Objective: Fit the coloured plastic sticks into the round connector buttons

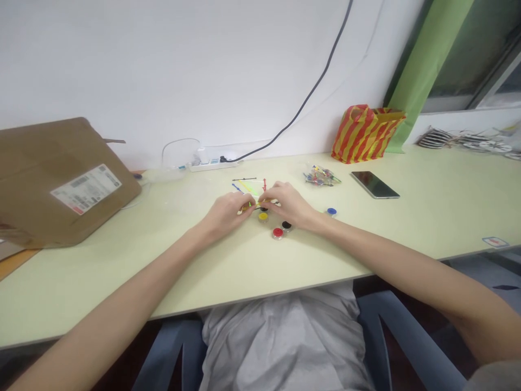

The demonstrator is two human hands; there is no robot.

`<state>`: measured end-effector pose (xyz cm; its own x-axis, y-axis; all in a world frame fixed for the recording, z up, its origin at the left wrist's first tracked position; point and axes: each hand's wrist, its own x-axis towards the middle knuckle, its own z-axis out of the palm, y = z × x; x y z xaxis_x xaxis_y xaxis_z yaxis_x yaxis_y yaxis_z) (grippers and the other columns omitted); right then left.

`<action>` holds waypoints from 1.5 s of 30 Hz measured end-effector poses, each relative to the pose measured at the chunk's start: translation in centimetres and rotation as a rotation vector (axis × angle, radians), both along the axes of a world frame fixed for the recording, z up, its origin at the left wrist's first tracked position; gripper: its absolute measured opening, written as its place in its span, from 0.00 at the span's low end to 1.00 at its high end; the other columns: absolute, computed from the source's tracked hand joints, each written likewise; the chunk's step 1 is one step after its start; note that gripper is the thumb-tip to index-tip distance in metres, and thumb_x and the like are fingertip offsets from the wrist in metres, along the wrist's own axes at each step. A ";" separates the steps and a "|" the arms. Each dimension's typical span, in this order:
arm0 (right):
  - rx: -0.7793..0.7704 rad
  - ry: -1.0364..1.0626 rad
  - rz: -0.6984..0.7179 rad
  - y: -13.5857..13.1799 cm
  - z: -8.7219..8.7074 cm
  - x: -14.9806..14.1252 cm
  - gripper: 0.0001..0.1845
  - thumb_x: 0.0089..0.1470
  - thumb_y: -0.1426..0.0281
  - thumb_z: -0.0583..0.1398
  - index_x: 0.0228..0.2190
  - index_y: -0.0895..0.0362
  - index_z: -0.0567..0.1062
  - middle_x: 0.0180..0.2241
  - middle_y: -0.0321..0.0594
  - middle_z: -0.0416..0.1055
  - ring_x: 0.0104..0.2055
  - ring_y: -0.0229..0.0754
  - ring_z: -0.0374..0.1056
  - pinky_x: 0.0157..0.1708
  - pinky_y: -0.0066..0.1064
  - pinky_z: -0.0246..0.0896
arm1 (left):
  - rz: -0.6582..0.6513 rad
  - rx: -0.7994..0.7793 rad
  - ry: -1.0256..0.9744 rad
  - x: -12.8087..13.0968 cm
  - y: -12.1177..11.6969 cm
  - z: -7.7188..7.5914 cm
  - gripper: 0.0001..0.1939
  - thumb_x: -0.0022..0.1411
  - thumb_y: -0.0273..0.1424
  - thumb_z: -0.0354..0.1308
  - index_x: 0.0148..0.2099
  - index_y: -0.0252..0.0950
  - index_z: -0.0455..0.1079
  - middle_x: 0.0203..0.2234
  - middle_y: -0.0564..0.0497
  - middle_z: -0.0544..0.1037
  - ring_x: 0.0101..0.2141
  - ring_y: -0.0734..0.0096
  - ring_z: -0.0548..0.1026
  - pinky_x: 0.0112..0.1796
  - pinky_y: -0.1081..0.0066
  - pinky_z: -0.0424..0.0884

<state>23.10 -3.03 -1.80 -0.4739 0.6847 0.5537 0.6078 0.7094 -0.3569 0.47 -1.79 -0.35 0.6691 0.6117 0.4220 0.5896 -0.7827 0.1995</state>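
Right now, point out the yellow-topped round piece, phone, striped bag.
Yellow-topped round piece (263, 216): head view, on its yellow top.
Phone (375, 184): head view, mid-screen.
Striped bag (358, 136): head view, on its striped front.

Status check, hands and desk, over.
Left hand, right hand: both pinching thin yellow piece. Small round yellow-topped disc close by. Flat black-screened phone farther right.

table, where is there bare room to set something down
Free: the table right of the phone, and between the red disc and its front edge. Crowded: around the left hand and right hand, near the yellow disc.
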 end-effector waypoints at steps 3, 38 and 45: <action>-0.004 -0.042 -0.017 -0.2 0.3 -0.2 0.14 0.70 0.71 0.54 0.39 0.57 0.80 0.36 0.43 0.78 0.41 0.46 0.63 0.44 0.36 0.51 | -0.016 0.010 -0.032 -0.1 0.1 -0.1 0.11 0.72 0.34 0.51 0.40 0.37 0.73 0.30 0.52 0.75 0.31 0.68 0.71 0.35 0.69 0.64; -0.111 -0.133 -0.029 -0.8 0.5 -0.2 0.11 0.67 0.72 0.57 0.35 0.58 0.79 0.34 0.43 0.75 0.41 0.45 0.62 0.43 0.34 0.52 | -0.138 0.084 0.093 0.0 0.2 -0.3 0.14 0.74 0.33 0.50 0.41 0.37 0.76 0.32 0.50 0.78 0.33 0.67 0.73 0.36 0.68 0.65; -0.232 -0.012 -0.011 -1.0 0.9 0.1 0.10 0.64 0.69 0.60 0.31 0.60 0.76 0.30 0.39 0.74 0.34 0.39 0.64 0.36 0.29 0.52 | -0.160 0.051 0.112 -0.1 0.1 -0.1 0.14 0.73 0.33 0.51 0.41 0.38 0.78 0.33 0.49 0.78 0.34 0.67 0.74 0.37 0.69 0.65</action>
